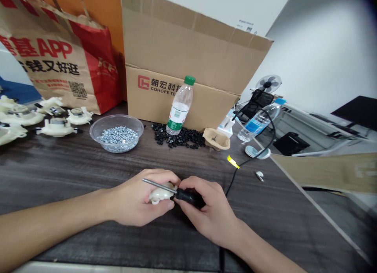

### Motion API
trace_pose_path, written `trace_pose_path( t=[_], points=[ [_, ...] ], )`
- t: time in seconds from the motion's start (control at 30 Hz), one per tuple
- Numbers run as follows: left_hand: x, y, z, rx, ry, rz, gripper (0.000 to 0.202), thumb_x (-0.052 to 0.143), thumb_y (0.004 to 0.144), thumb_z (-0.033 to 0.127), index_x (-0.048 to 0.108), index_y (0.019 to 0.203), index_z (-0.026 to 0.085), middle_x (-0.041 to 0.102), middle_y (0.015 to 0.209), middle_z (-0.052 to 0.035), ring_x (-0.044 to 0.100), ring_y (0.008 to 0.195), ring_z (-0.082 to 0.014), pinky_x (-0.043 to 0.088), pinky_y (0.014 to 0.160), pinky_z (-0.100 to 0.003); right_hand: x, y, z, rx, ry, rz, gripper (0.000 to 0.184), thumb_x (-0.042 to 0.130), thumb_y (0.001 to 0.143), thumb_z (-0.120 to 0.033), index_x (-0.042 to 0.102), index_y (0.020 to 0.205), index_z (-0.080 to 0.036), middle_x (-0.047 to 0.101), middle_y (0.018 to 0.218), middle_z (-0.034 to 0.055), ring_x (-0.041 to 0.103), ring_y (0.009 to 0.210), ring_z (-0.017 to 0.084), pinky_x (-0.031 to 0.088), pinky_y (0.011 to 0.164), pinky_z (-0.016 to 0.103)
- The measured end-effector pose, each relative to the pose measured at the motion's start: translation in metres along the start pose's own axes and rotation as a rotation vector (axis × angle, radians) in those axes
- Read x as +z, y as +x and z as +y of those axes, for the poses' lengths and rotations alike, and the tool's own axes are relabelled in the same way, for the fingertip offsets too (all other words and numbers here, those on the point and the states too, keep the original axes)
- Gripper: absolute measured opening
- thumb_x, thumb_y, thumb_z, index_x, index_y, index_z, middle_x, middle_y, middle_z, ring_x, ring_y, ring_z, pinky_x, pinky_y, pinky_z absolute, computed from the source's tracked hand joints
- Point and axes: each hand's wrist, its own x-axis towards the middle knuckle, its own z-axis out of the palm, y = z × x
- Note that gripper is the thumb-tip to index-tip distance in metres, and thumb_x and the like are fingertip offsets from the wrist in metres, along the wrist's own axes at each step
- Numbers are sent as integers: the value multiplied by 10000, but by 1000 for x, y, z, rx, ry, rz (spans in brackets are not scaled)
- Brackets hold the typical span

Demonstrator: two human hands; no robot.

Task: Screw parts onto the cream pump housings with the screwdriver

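Observation:
My left hand is closed round a small off-white plastic housing, whose far side my fingers hide. My right hand grips the black handle of a screwdriver. The screwdriver's metal shaft points left and lies across the front of the housing, its tip beyond my left thumb and index finger. My right fingertips meet the housing's right end; whether they also pinch a small part there I cannot tell. Beyond my hands stands a clear bowl of silver screws, with a heap of small black parts to its right.
Several off-white housings lie at the left. Behind are a paper bag and a large cardboard box. A green-capped bottle stands among the black parts. At the right are a cardboard tray, another bottle and a black cable.

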Motion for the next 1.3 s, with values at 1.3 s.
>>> trace_pose_path(
  t=[1.3],
  points=[
    [4, 0, -5, 20, -23, 12, 193, 528, 821, 152, 535, 1014, 160, 606, 915, -20, 566, 808, -143, 429, 736, -251, 0, 0, 0, -11, -2, 4, 166, 619, 776, -118, 587, 875, -247, 636, 705, -67, 559, 574, 90, 429, 549, 199]
  ],
)
